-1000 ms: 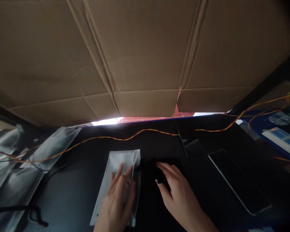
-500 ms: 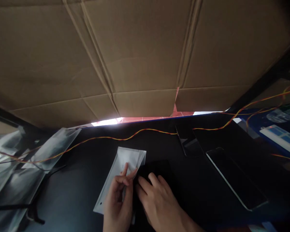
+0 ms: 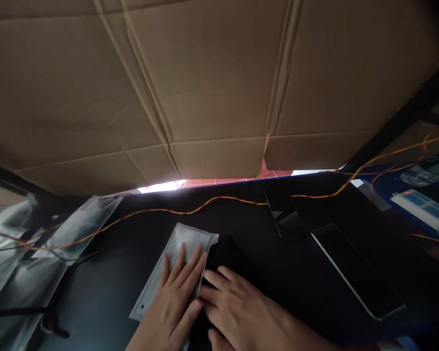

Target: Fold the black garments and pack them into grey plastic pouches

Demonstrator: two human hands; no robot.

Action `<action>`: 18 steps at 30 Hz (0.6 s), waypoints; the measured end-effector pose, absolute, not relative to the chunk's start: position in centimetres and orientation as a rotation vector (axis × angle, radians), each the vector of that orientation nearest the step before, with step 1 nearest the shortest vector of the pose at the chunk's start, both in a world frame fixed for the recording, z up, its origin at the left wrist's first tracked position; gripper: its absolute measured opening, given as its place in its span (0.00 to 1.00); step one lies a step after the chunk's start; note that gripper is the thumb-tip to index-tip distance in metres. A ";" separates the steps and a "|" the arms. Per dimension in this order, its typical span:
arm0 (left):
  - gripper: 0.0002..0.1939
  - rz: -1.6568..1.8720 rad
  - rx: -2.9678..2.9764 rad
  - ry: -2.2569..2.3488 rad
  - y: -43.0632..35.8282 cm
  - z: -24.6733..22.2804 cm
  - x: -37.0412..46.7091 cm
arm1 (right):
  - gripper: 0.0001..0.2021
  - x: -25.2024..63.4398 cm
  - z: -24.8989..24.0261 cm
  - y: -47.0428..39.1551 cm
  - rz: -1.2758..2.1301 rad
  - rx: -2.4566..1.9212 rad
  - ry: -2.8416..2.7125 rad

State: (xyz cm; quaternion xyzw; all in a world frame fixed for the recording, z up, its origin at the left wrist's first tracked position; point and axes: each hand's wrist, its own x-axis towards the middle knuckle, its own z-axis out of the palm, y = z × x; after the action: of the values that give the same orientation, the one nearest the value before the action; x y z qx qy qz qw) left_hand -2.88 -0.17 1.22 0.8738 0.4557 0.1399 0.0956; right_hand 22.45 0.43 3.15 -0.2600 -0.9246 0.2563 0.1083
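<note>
A frosted plastic bag (image 3: 155,291) lies slanted on the dark table. Flat on top of it rests my left hand (image 3: 177,290), its fingers spread and holding nothing. Just to the right, a black cloth-like item (image 3: 227,251) lies beside the bag and partly under its right edge. My right hand (image 3: 234,302) is on that black item with bent fingers; the fingertips point toward the bag's edge, and whether they pinch the black item cannot be made out.
Filled frosted bags (image 3: 25,278) lie at the left. A red-yellow wire (image 3: 219,197) crosses the table (image 3: 106,297). Two phone-like devices, one smaller (image 3: 285,214) and one larger (image 3: 356,270), lie right. Cardboard (image 3: 219,87) stands behind; a white device (image 3: 422,207) and clear bottle (image 3: 424,170) are far right.
My left hand has opened from a curled pose and flattened onto the bag. The bag has shifted slightly left. My right hand has moved a little left and lower, and more of the black item shows.
</note>
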 end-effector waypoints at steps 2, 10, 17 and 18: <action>0.35 0.440 2.585 1.352 -0.6 1.0 -2.4 | 0.20 21.9 2.6 0.5 0.704 -0.787 -2.682; 0.36 0.540 2.437 1.413 -2.4 1.8 -0.2 | 0.32 16.5 0.6 0.6 0.590 -1.296 -2.474; 0.36 0.442 2.577 1.371 -1.8 3.7 -3.4 | 0.26 23.6 6.0 2.1 1.010 -0.816 -2.509; 0.38 0.427 2.621 1.361 -1.4 3.6 -3.8 | 0.24 24.4 6.2 2.3 0.988 -0.825 -2.529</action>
State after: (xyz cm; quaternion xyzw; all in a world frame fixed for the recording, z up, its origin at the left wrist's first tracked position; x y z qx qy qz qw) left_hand -3.80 -1.39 3.56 0.8756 0.4547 0.1425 0.0789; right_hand 24.42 2.29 6.23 -0.2874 -0.8809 0.3442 0.1515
